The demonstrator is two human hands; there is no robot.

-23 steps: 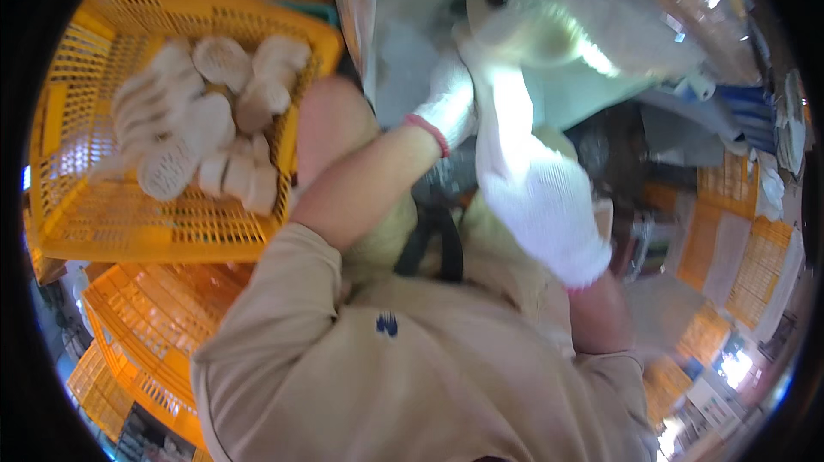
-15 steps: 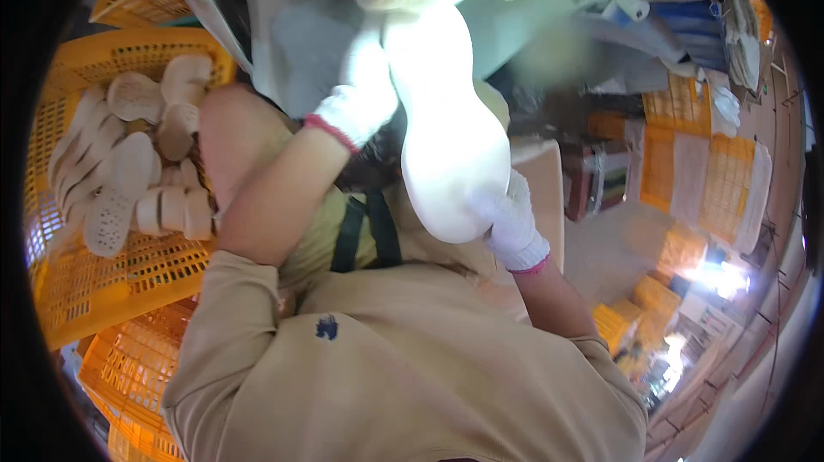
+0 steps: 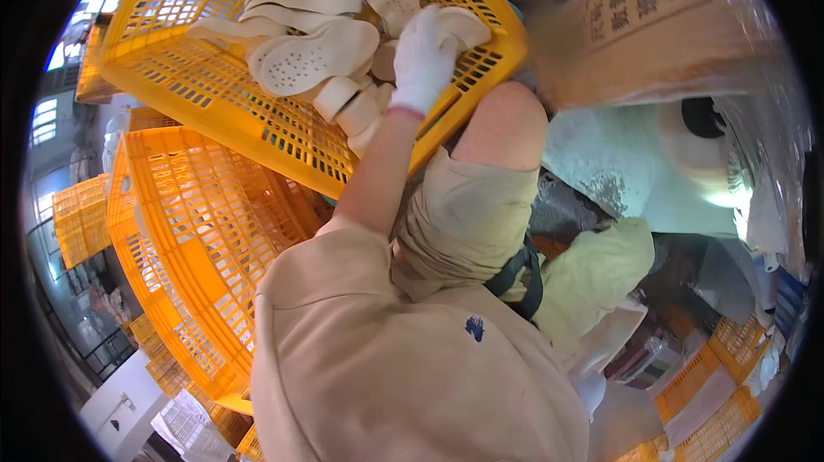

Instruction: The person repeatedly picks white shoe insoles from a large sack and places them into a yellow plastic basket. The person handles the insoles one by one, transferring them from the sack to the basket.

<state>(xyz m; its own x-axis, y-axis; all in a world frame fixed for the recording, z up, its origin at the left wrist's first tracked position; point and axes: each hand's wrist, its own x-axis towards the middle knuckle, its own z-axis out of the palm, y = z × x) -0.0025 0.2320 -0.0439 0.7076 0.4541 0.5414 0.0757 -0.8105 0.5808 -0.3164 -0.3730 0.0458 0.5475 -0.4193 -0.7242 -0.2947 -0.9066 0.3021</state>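
Left hand [image 3: 423, 63] has moved since the earlier frame, away from the long white piece both hands held in front of the knees, and over to the yellow basket [image 3: 508, 31]; view has swung with it, basket now upper middle.

Head view: left hand, white glove with reddish cuff, reaches in over the basket's near right side. Fingers partly curled beside a pale curved sole [image 3: 466, 27]; cannot tell whether they grip it. Right hand out of frame, state cannot be told. Pale soles [image 3: 319, 59] lie heaped in the basket: wavy ones side by side at top, a perforated one face up below. Second slatted basket [image 3: 184, 247] stands lower left. Brown carton [image 3: 661, 42] upper right, beyond the bare knee [image 3: 506, 123].
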